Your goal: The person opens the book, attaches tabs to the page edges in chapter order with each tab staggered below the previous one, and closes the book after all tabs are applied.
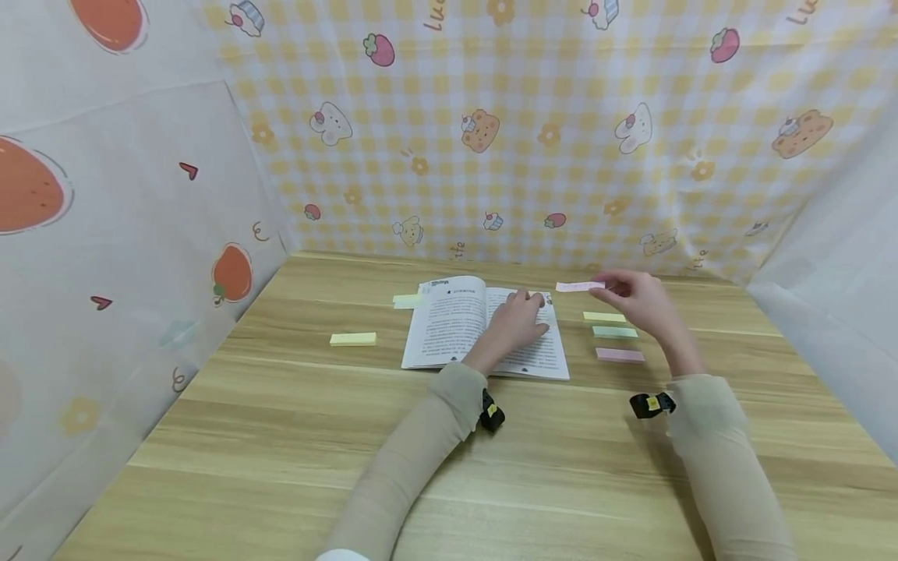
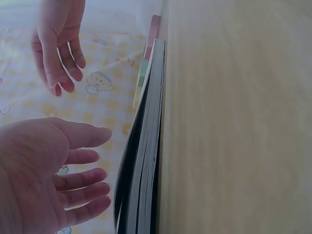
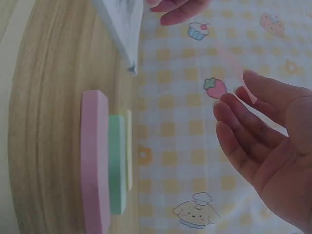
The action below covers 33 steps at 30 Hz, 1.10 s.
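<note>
An open book (image 1: 449, 327) with printed pages lies on the table. My left hand (image 1: 515, 321) is over its right-hand page; in the left wrist view the fingers (image 2: 80, 179) are spread and relaxed, close to the page and gripping nothing. To the right of the book, my right hand (image 1: 640, 302) is raised and pinches one end of a thin pink sticky note (image 1: 577, 287) between thumb and fingers. The strip's free end points left toward the book, and the right wrist view shows it as a translucent pink sliver (image 3: 229, 56).
Right of the book lie a yellow pad (image 1: 604, 317), a green pad (image 1: 614, 332) and a pink pad (image 1: 620, 355) of sticky notes. Light green strips (image 1: 405, 301) stick out at the book's left edge. Another yellow pad (image 1: 354, 339) lies farther left. A patterned cloth (image 1: 519, 179) hangs behind the table.
</note>
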{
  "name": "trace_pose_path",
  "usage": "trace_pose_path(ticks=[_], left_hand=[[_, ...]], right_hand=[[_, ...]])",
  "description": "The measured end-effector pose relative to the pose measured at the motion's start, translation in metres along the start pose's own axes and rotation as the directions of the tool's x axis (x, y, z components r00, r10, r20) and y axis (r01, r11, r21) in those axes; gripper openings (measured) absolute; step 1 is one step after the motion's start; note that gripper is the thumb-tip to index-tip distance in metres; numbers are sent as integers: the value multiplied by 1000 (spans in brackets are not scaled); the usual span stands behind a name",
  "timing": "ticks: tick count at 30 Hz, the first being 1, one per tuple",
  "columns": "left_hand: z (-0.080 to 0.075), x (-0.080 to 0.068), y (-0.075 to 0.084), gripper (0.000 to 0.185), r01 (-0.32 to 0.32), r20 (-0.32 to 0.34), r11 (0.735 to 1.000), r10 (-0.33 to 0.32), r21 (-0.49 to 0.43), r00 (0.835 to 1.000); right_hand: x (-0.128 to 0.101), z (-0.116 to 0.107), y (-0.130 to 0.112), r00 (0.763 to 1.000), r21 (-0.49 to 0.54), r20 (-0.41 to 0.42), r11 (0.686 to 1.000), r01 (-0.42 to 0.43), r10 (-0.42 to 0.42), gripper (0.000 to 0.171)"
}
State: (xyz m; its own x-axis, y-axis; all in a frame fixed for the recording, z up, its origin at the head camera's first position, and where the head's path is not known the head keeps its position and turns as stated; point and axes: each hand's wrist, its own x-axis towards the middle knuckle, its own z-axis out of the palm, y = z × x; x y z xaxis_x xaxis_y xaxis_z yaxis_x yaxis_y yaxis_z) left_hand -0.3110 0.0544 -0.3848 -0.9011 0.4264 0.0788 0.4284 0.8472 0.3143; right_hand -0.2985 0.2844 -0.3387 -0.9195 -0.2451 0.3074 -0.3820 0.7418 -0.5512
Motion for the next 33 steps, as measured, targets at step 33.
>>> trace_pose_path(ticks=[33], left_hand=[[2, 1, -2, 47, -85, 117, 990, 72, 115, 990]], right_hand=[[12, 31, 28, 966, -30, 248, 998, -64, 69, 25]])
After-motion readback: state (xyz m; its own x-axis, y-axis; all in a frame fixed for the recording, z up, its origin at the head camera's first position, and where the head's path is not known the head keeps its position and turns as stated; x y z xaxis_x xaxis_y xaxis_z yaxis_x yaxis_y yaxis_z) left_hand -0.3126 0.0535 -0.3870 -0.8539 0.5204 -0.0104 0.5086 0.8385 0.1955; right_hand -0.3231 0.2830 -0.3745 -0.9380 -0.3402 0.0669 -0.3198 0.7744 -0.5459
